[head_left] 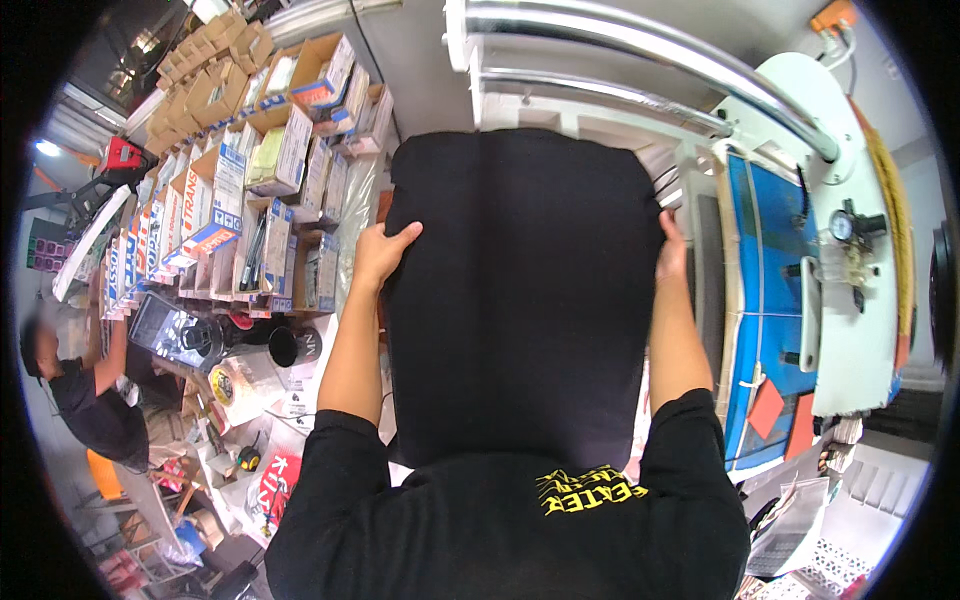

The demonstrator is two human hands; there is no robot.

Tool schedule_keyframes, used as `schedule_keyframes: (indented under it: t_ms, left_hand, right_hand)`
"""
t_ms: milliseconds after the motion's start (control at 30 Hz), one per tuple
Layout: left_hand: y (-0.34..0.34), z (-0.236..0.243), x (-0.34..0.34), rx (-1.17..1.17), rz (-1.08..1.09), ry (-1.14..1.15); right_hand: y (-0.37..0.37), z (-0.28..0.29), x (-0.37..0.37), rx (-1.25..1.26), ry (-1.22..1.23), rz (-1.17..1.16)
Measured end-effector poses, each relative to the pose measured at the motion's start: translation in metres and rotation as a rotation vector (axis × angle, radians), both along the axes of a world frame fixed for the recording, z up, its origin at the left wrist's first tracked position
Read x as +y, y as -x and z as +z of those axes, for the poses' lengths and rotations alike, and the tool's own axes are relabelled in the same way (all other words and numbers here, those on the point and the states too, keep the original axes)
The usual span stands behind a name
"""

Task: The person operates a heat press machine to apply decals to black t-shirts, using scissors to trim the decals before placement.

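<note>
A large sheet of black cloth (520, 290) lies spread before me, its far corners rounded and a faint lengthwise line down it. My left hand (384, 255) pinches its left edge, thumb on top and the other fingers tucked out of sight. At the right edge, my right hand (672, 252) grips the cloth, with some fingers showing along the side and the thumb hidden. The near end of the cloth runs up to my black shirt. Whatever supports the cloth is mostly covered by it.
Shelved cardboard boxes (280, 150) stand at the left. A tablet (170, 328) and a black cup (286, 346) sit below them. Metal bars (610, 92) cross the far side. On the right are a blue panel (770, 260) and a pressure gauge (842, 226). Another person (95, 415) works far left.
</note>
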State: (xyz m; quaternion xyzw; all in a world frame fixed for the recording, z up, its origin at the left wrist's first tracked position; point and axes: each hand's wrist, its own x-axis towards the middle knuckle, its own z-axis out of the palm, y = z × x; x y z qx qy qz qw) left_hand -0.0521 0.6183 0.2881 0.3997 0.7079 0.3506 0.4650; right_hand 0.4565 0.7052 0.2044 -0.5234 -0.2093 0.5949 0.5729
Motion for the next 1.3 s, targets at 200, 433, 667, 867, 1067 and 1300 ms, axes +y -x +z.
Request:
schedule_keyframes:
  t_ms: [200,433,667,867,1067,1300]
  left_hand:
    - [0.042,-0.027,0.006,-0.911,0.094,-0.262]
    - [0.076,-0.072,0.024,-0.915,0.755,-0.665]
    - [0.011,-0.061,-0.131,-0.264,0.102,0.127]
    - [0.040,-0.078,-0.292,-0.435,0.053,0.280]
    - [0.050,-0.044,-0.301,-0.742,0.164,0.121]
    - [0.072,-0.058,-0.322,-0.609,0.031,0.209]
  right_hand:
    - [-0.010,-0.015,0.020,0.139,0.149,-0.032]
    - [0.012,0.016,0.011,0.059,0.102,-0.109]
    - [0.035,0.036,-0.160,-0.286,0.409,0.118]
    - [-0.004,0.022,-0.351,-0.028,0.427,0.188]
    - [-0.028,0.043,-0.383,0.029,0.335,0.208]
    - [-0.033,0.041,-0.382,-0.087,0.260,0.029]
